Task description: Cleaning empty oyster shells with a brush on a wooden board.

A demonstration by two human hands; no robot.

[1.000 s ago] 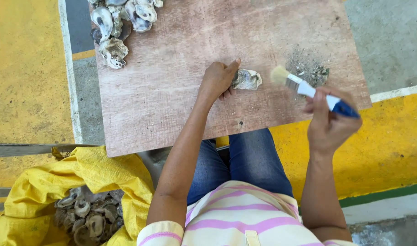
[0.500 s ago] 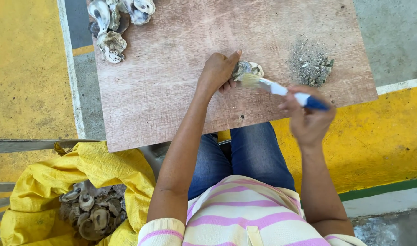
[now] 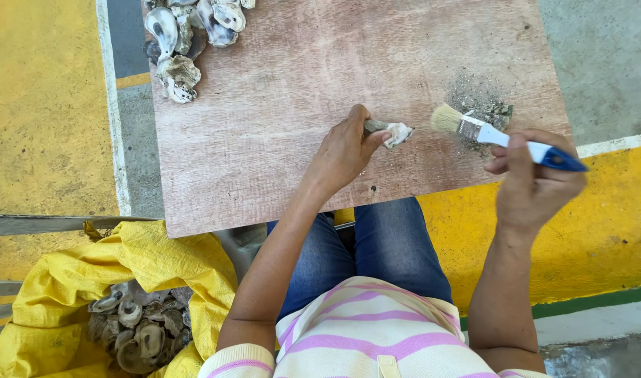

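Head view, looking down on a reddish-brown plywood board [image 3: 278, 105] laid across the person's lap; all positions below are given relative to this board.

Left hand [image 3: 345, 150]: near the board's middle, slightly toward the near edge. Fingers and thumb are closed around an oyster shell [image 3: 394, 131], which is tipped up on edge; only its pale end shows past the fingertips (the rest is hidden by the hand).

Right hand [image 3: 534, 185]: just off the board's near right corner, over the yellow-painted floor [image 3: 600, 224]. It is wrapped tight about the blue handle of a paintbrush [image 3: 499, 136]; white ferrule section and pale bristles point left, over the board. Bristles sit apart from the shell, not touching it.

Grey grit pile [image 3: 481, 101]: on the board's right side, just behind the brush head, with a few larger dark fragments in it.

Cleaned-looking oyster shells [image 3: 187, 31]: heaped at the board's far left corner, some overhanging the edge.

Yellow sack [image 3: 159, 266]: on the floor below the board's near left corner, mouth open, holding more dull brown shells [image 3: 138, 329].

Person wears blue jeans and a pink-and-cream striped top.
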